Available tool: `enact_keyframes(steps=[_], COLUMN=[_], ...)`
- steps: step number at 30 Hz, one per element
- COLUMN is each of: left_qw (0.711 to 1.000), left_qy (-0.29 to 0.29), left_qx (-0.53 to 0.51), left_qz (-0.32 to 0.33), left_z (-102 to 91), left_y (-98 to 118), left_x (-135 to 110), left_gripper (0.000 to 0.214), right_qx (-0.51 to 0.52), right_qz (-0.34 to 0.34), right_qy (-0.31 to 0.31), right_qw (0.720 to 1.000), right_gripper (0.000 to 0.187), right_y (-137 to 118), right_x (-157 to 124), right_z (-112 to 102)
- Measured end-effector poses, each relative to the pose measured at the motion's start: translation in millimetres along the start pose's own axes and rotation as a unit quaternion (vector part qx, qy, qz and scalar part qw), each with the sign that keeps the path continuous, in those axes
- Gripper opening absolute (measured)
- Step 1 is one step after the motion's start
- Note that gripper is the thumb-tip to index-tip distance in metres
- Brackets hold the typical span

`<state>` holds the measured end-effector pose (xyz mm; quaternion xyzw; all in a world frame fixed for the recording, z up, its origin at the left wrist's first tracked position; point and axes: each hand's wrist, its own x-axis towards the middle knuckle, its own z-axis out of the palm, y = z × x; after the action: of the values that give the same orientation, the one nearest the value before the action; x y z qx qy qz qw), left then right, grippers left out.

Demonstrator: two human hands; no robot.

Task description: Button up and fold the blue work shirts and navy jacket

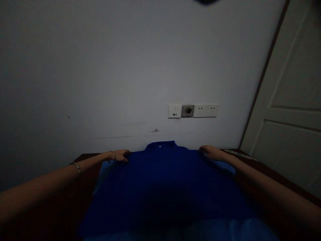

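A dark blue collared shirt [163,174] lies spread out with its collar at the far end, close to the wall. A small pale label shows inside the collar. My left hand [122,155] holds the shirt at its left shoulder, fingers closed on the fabric edge. At the opposite shoulder, my right hand [209,152] grips the cloth with curled fingers. Lighter blue cloth [101,175] sticks out from under the shirt at both sides and along the near edge. Deep shadow hides the shirt's lower middle.
Beneath the cloth is a dark red tabletop [60,207] that meets a pale wall [112,73]. A row of sockets and switches [193,111] sits low on that wall. A thin patterned strip [240,154] lies at the far right, near a white panelled door [293,110].
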<state>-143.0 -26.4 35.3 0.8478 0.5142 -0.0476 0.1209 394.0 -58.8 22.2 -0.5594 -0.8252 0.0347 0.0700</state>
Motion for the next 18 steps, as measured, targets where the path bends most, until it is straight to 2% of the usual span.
enact_keyframes(steps=[3, 7, 11, 15, 18], left_qw=[1.000, 0.999, 0.998, 0.993, 0.992], left_qy=[-0.010, -0.029, -0.036, -0.055, -0.053], left_qx=[-0.002, -0.019, -0.054, -0.100, -0.109], left_qz=[-0.024, 0.012, 0.024, 0.037, 0.033], left_z=[11.0, 22.2, 24.9, 24.6, 26.6], left_y=[-2.9, -14.9, -27.1, -36.5, -42.7], left_x=[24.9, 42.4, 47.6, 48.4, 50.3], left_gripper=[0.077, 0.081, 0.079, 0.074, 0.075], right_qx=[0.013, 0.044, 0.093, 0.170, 0.204], right_qz=[0.014, 0.037, 0.035, -0.013, -0.027], right_qy=[-0.046, -0.079, -0.117, -0.171, -0.185], right_qw=[0.999, 0.995, 0.988, 0.970, 0.961], right_gripper=[0.053, 0.063, 0.068, 0.067, 0.068], right_y=[5.1, 15.9, 23.9, 28.3, 30.0], right_x=[33.1, 62.7, 81.9, 93.4, 97.7], right_z=[13.4, 29.1, 38.3, 46.0, 50.5])
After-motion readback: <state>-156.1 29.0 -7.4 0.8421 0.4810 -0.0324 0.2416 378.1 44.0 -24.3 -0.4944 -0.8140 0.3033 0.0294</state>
